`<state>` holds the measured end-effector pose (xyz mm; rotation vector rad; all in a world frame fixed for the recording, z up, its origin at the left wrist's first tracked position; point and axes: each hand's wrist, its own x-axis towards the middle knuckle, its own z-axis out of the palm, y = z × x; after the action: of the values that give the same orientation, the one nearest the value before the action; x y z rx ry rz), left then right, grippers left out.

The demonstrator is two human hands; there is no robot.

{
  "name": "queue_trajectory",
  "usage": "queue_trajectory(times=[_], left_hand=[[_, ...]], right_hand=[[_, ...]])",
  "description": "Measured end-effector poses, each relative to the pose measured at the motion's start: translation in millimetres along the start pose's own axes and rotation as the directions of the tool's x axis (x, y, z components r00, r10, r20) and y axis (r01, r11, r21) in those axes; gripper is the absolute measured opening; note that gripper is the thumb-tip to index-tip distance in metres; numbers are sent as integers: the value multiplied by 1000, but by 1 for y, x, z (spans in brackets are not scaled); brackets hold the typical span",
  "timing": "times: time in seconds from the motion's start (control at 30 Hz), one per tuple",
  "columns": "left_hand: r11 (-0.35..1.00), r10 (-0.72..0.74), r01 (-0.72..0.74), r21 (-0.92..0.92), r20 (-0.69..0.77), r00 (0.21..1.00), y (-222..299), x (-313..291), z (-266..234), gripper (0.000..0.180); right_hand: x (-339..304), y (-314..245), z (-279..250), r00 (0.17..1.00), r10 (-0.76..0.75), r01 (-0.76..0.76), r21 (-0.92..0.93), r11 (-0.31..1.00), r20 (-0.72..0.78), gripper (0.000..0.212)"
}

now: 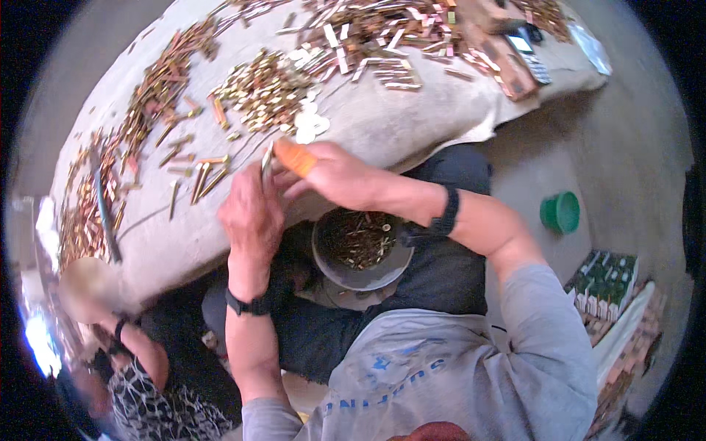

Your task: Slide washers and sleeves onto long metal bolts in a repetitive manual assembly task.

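Note:
My left hand (252,208) and my right hand (334,175) meet over the near edge of a cloth-covered table (382,140). Their fingers are pinched together around a slim, pale metal piece (268,158), mostly hidden and blurred. Orange tape (296,157) wraps a finger of my right hand. Just beyond my fingers lie white washers (312,126) and a pile of brass-coloured nuts (265,92). Several loose bolts (209,180) are left of my left hand. Below my wrists, a metal bowl (323,270) holds many small metal parts.
Bolt heaps (158,81) line the table's far and left sides. A phone (531,57) rests by a brown block (507,70) at far right. A green cup (560,213) and a green-and-white box (603,283) stand at right. Another person's arm (143,349) shows lower left.

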<state>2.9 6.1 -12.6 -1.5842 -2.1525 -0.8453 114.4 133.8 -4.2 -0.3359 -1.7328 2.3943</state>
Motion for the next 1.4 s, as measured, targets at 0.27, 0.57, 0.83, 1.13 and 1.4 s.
queue_trajectory(times=[0.27,0.57,0.83,1.13,1.4], left_hand=[[996,90,-89,-28,38,995,10,-5,-2,11],[512,-390,572,-641,420,819,-1,10,-6,21],[428,-324,618,-660,527,786,3,11,-10,21],[255,-363,686,-681,590,721,-7,11,-18,22],[684,-166,342,-644,319,933,4,2,-5,18]], right_hand=[[-4,6,-4,1000,27,-26,118,993,-9,69],[0,-15,-28,943,-247,194,-232,953,-225,27],[2,-9,-29,956,-242,167,-371,913,-163,15],[-6,-16,-24,964,-261,185,-570,800,-54,20],[-7,-11,-45,990,-136,97,-489,867,-45,18]])
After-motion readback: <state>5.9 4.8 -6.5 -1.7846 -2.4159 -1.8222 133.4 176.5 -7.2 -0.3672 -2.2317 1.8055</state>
